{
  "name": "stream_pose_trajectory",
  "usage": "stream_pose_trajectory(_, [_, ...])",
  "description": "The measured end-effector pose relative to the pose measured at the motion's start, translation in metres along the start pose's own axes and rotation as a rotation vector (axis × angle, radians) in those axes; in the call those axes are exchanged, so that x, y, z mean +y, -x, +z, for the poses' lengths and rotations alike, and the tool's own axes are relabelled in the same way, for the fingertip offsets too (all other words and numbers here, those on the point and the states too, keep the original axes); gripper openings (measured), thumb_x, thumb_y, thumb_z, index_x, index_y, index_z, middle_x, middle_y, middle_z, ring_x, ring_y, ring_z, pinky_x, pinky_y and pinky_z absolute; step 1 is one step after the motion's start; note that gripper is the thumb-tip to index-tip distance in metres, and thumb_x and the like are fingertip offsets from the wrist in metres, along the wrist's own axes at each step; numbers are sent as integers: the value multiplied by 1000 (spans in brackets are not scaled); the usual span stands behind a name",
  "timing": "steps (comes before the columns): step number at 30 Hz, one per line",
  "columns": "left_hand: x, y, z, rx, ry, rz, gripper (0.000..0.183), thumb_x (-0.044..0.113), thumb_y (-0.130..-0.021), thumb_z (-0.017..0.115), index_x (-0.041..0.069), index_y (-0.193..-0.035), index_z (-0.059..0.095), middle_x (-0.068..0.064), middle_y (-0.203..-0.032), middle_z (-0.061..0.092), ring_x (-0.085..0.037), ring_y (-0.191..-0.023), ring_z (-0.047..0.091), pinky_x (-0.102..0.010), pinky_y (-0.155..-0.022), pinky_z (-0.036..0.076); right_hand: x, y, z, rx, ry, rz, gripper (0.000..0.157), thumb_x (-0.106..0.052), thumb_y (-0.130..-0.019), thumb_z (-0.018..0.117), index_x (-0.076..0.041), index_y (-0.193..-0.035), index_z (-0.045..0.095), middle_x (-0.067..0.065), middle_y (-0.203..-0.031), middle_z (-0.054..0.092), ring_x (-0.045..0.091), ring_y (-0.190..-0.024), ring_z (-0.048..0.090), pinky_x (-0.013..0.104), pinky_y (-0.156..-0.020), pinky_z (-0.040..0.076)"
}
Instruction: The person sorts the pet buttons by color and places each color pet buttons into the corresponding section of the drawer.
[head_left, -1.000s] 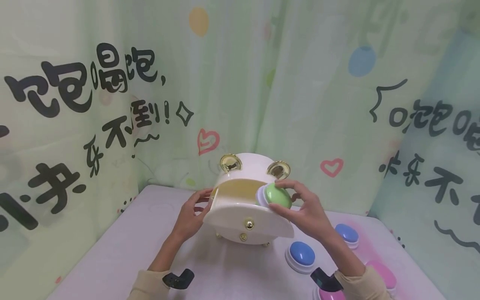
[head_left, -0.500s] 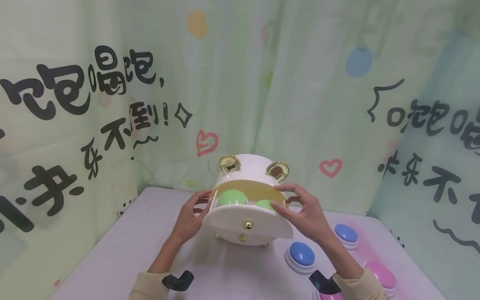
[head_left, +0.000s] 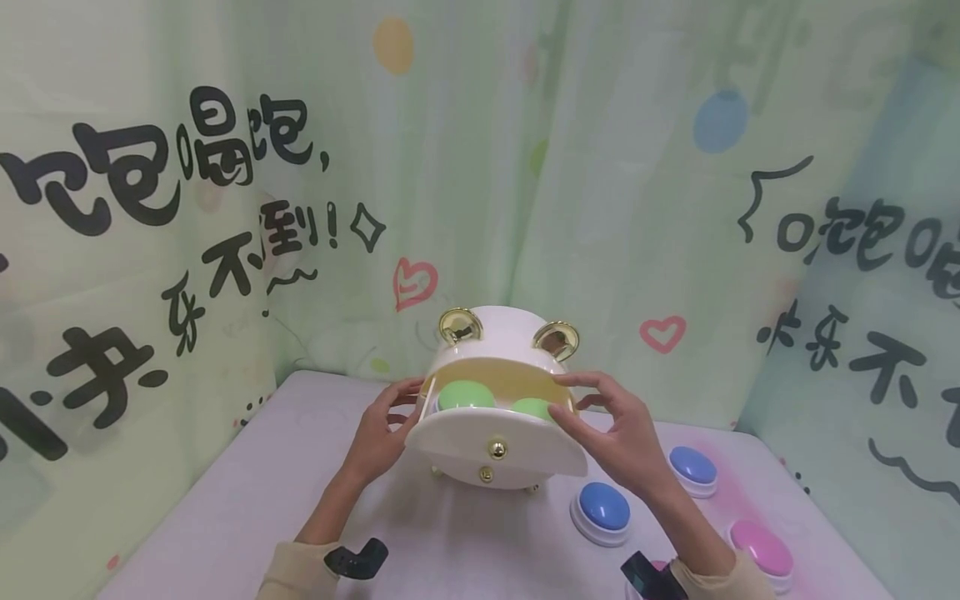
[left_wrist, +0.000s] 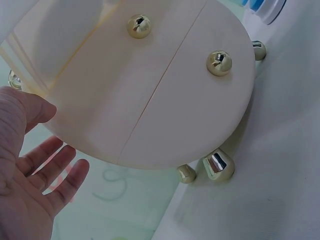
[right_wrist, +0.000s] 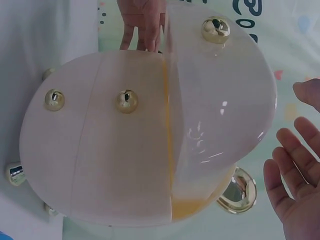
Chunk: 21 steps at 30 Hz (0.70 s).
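Note:
A rounded white drawer box (head_left: pixel 506 329) with gold ear-like discs stands mid-table, its top drawer (head_left: pixel 457 433) pulled out toward me. Inside the drawer sit two green dome buttons (head_left: pixel 465 395), one left and one right, their lower parts hidden by the drawer front. At the box's left side my left hand (head_left: pixel 381 429) has its thumb by the edge, and three fingers extend loosely beside it in the left wrist view. My right hand (head_left: pixel 618 425) is at the drawer's right end, thumb and index spread by the right button. In the right wrist view its fingers (right_wrist: pixel 287 192) hold nothing.
To the right on the table (head_left: pixel 315 467) are a blue dome button (head_left: pixel 604 506) near the box, another blue button (head_left: pixel 693 464) farther back, and a pink button (head_left: pixel 762 546). One more pink button is mostly behind my right wrist. Printed curtains (head_left: pixel 480 183) enclose the table.
My right hand has lowered the green button into the right end of the drawer and let go of it. The left green button has come into sight. My left hand has stayed at the box.

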<state>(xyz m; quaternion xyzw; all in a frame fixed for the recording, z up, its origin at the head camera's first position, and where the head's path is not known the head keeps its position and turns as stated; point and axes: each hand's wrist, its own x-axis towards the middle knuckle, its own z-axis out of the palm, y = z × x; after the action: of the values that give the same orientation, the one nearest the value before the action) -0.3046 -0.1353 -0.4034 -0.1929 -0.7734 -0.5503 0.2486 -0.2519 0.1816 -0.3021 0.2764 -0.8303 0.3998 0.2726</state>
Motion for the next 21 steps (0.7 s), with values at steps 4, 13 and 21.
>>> stream_pose_trajectory(4, [1,1,0,-1,1,-2,42,10,-100,66,9,-141,58,-13,-132,65,-30,-119,63,-41,-86,55,-7,3,-1,36,-17,-48,38,-7,-86,81,-16,-122,71,-3,-121,71,19,-102,66,21,-89,51])
stream_pose_trajectory(13, [1,0,0,-2,5,-13,43,10,-99,67,9,-141,58,-13,-132,65,-31,-119,63,-46,-87,55,-22,11,-1,44,-79,-166,43,3,-81,82,-14,-118,71,4,-113,72,12,-97,63,19,-88,47])
stream_pose_trajectory(21, [3,1,0,-5,20,-13,42,10,-100,67,10,-141,58,-12,-133,64,-29,-121,63,-45,-88,55,-31,18,3,25,-103,-232,43,3,-78,83,-12,-116,70,-2,-110,71,9,-101,63,22,-88,47])
